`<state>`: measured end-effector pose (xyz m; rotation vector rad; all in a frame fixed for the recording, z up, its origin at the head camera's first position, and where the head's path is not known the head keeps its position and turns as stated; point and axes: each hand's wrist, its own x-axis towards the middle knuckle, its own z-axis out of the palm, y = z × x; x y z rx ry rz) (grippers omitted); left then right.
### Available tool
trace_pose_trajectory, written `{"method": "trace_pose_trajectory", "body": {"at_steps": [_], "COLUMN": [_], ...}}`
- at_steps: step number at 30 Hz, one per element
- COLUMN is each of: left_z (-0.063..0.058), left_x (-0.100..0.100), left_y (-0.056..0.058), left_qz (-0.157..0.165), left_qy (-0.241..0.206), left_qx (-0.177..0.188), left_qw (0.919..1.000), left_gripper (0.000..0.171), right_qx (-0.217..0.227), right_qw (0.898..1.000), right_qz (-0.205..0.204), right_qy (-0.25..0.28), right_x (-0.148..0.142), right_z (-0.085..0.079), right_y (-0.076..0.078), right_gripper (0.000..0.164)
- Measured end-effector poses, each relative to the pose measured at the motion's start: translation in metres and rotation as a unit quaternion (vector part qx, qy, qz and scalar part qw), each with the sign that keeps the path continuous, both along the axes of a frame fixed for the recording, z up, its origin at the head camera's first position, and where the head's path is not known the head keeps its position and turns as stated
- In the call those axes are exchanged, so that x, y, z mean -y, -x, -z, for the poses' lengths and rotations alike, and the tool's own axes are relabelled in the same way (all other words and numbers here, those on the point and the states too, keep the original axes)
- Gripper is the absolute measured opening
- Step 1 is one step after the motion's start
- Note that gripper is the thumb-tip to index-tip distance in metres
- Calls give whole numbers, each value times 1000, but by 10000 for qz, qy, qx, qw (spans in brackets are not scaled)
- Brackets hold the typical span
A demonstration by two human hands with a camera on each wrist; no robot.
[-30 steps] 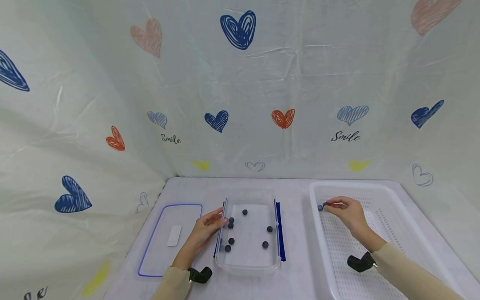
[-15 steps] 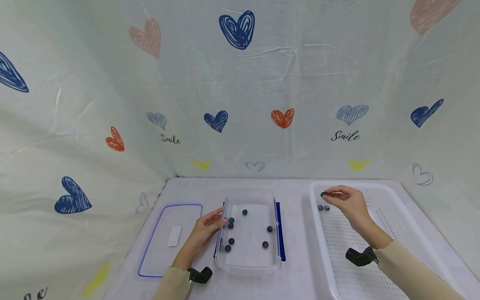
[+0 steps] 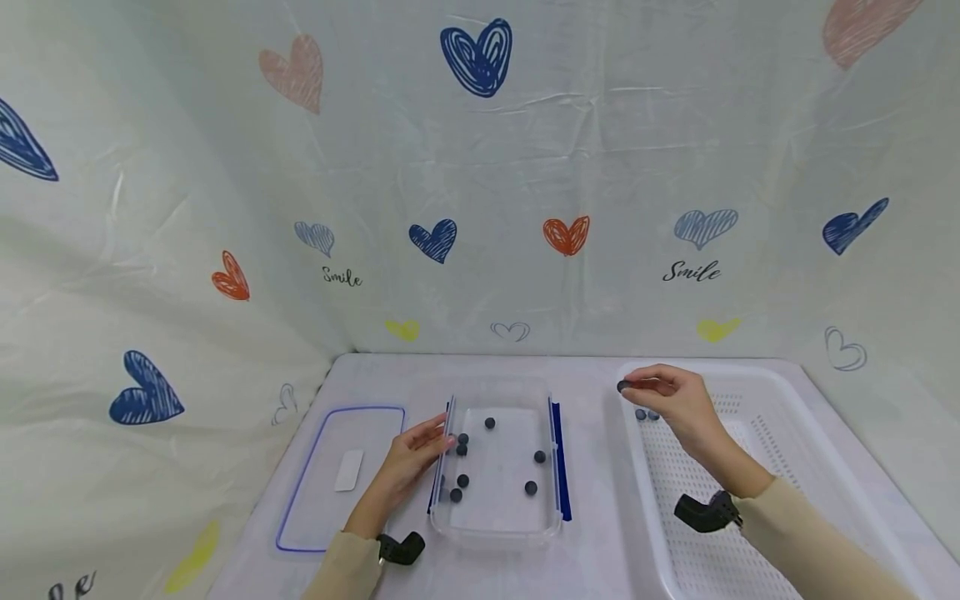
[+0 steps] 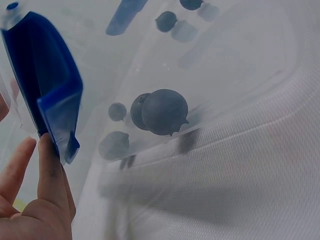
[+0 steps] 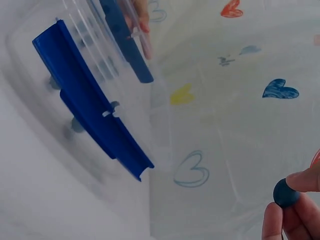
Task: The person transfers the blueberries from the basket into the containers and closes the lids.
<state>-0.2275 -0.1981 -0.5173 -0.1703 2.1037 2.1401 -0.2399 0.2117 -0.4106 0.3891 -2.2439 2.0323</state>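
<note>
The right hand is pinching a dark ball above the far-left rim of the white tray; the clear box is lying leftward, stretching near-to-far, left hand touching its left wall, fingers straightish.

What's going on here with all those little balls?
A person is pinching one dark ball in their right hand, by the edge of the white basket. Two more lie in the basket. The left hand touches the clear box, which has seven balls inside. Its lid is off.
</note>
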Motion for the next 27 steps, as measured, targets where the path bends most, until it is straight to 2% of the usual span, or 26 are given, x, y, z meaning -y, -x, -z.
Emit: {"method": "trace_pose_trajectory", "body": {"at_steps": [7, 27], "left_z": [0, 1], "left_x": [0, 0], "left_y": [0, 0], "left_qz": [-3, 31], "left_qy": [-118, -62], "left_qx": [-12, -21], "left_qw": [9999, 10000], "left_gripper": [57, 59], "right_qx": [-47, 39], "right_qw": [9993, 9942], "right_qz": [-315, -947], "right_qy": [201, 503], "right_x": [19, 69], "right_z": [-5, -13], "right_y": [0, 2], "right_gripper": [31, 31]}}
